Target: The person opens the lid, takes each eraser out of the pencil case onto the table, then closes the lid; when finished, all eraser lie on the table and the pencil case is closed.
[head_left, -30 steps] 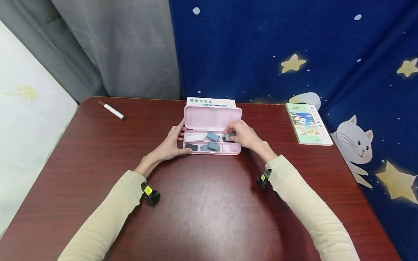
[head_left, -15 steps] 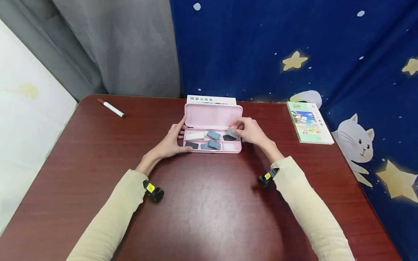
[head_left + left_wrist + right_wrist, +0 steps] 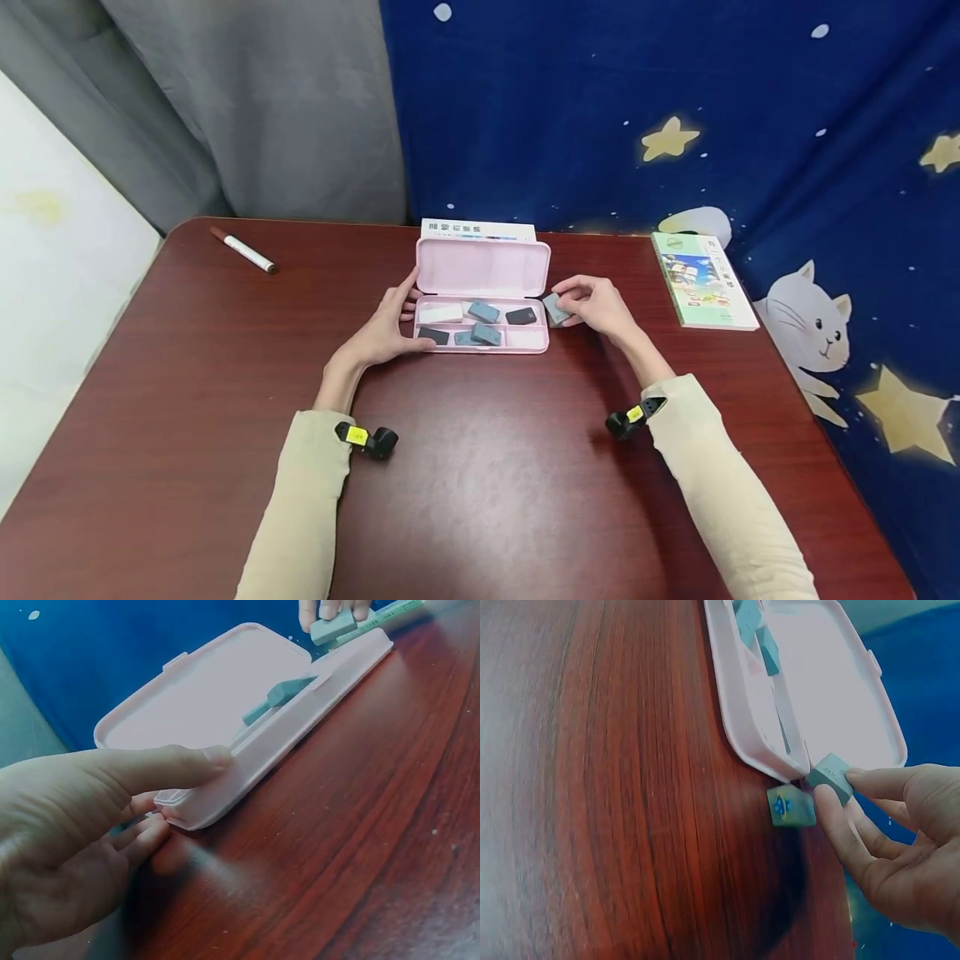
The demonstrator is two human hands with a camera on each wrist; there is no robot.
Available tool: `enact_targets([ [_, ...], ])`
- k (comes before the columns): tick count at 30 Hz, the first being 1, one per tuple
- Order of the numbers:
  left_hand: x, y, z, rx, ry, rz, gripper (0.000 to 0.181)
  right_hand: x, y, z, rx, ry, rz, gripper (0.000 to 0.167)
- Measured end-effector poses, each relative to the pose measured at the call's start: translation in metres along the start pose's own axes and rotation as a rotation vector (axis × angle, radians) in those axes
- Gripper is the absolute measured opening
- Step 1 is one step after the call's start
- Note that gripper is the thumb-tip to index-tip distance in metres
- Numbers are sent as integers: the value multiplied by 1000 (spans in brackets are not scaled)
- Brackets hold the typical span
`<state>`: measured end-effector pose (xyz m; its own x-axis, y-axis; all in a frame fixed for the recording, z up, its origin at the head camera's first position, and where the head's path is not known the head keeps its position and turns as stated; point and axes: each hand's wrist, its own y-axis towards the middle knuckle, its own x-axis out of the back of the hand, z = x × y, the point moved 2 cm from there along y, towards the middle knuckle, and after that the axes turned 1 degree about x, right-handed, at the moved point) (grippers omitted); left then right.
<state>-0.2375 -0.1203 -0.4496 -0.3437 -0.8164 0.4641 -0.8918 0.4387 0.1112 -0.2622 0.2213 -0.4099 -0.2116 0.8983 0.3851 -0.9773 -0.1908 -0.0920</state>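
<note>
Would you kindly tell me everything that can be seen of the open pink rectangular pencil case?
The pink rectangular pencil case looks like smooth plastic, with rounded corners, inner dividers and a small tab on the edge of its lid. It lies on the reddish-brown wood-grain table, lid raised at the back, in front of a white printed box. Inside are a white rectangular block, dark grey blocks and blue-grey blocks. The person's bare left hand holds its left end, thumb against the front wall.
</note>
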Motion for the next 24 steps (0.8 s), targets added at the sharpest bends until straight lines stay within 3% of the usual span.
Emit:
enact_targets([
  [3, 0, -1, 8, 11, 11, -11, 119, 2, -1, -4, -13, 76, -11, 24],
  [8, 1, -3, 9, 9, -6, -15, 118, 7, 0, -16, -3, 191, 0, 21],
  [18, 1, -8, 10, 11, -14, -19, 115, 15, -10, -18, -75, 145, -42, 30],
  [21, 3, -10, -5, 4, -51, -10, 112, 17, -10, -20, -95, 153, -57, 32],
  [24, 3, -6, -6, -5, -78, -2, 111, 22, -11, -23, -130, 169, -93, 34],
])
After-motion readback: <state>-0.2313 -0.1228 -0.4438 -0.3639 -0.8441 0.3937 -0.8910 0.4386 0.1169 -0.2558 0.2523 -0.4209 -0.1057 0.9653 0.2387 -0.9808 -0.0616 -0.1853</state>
